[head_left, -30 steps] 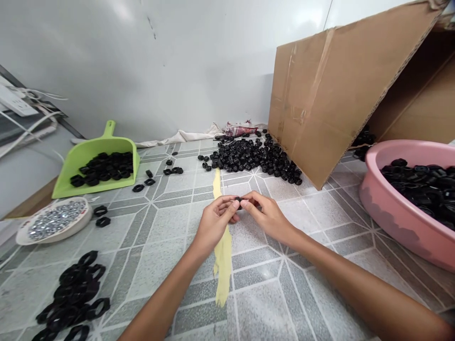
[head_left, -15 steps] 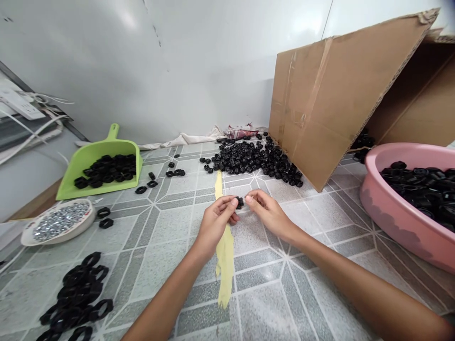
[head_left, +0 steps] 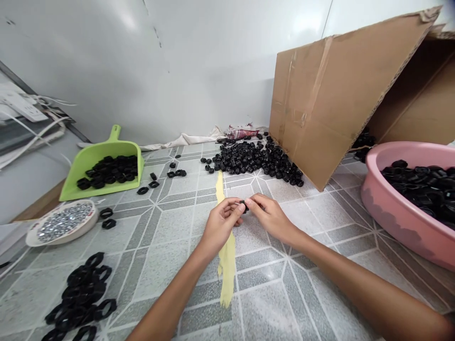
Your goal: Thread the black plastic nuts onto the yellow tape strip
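We see two bare hands meeting over the middle of a grey patterned counter (head_left: pixel 170 227). The left hand (head_left: pixel 221 226) and the right hand (head_left: pixel 270 219) come together fingertip to fingertip, and between them they pinch a small black part (head_left: pixel 244 205). Both grips are closed on it: thumbs and forefingers of each hand press against its sides, holding it just above the counter. We cannot tell its exact shape, since the fingers cover most of it.

Under the left hand runs a long yellow strip (head_left: pixel 227 265), lying flat on the counter from far to near.

Beyond the hands, towards the far wall, lies a loose pile of small black parts (head_left: pixel 252 161). To the right of that pile a large cardboard box (head_left: pixel 337 94) rests tilted on its side, its opening facing right. At the right edge sits a pink basin (head_left: pixel 398 213) filled with black rings.

On the far left a green dustpan (head_left: pixel 95 184) holds more black rings. A few stray black pieces (head_left: pixel 149 182) lie on the counter just right of it. Nearer to us on the left, a shallow white dish (head_left: pixel 64 225) holds small shiny metal pieces. In the near left corner a heap of larger black rings (head_left: pixel 80 298) lies on the counter. At the far left edge, a white power strip (head_left: pixel 21 106) with cables hangs by the wall.
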Demonstrator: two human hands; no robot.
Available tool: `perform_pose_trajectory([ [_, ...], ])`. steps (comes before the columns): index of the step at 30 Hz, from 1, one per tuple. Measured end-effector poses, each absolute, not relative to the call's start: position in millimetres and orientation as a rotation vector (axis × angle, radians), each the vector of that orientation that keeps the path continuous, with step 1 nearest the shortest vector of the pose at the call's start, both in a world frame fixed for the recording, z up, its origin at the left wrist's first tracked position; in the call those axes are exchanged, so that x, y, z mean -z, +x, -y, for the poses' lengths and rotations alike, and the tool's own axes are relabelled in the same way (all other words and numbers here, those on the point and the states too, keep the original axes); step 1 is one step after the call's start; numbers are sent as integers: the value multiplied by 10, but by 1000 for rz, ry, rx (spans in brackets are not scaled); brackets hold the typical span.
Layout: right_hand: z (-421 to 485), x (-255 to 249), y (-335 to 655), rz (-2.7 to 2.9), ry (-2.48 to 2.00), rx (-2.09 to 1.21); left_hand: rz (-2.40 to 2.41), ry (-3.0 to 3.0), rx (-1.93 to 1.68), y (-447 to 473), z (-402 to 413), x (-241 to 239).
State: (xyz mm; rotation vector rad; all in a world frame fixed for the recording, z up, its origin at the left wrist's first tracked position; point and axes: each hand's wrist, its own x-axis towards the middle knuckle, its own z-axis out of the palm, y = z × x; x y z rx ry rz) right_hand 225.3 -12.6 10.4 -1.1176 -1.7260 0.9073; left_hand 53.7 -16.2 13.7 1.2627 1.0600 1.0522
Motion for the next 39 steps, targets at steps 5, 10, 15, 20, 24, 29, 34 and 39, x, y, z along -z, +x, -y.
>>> perform_pose_trajectory([
  [5, 117, -89, 2245, 1702, -1125, -978, -1116, 1239, -1087, 550, 161, -155],
  [10, 111, -101, 2247, 1717, -1122, -985, -1105, 1236, -1063, 505, 141, -172],
  [15, 136, -112, 2253, 1776, -1075, -981, -953, 1364, -910, 451, 140, -243],
  [20, 151, -73, 2249, 1755, -1137, -1015, -956, 1311, -918, 469, 148, -238],
  [24, 155, -93, 2241, 1730, -1090, -1028, -1039, 1219, -1029, 469, 128, -187],
  [29, 172, -121, 2235, 1801, -1090, -1002, -994, 1228, -965, 450, 129, -229],
  [34, 195, -136, 2227, 1786, -1059, -1031, -973, 1285, -937, 448, 136, -268],
  [39, 197, -131, 2240, 1798, -1138, -1075, -981, 1323, -933, 466, 145, -239],
])
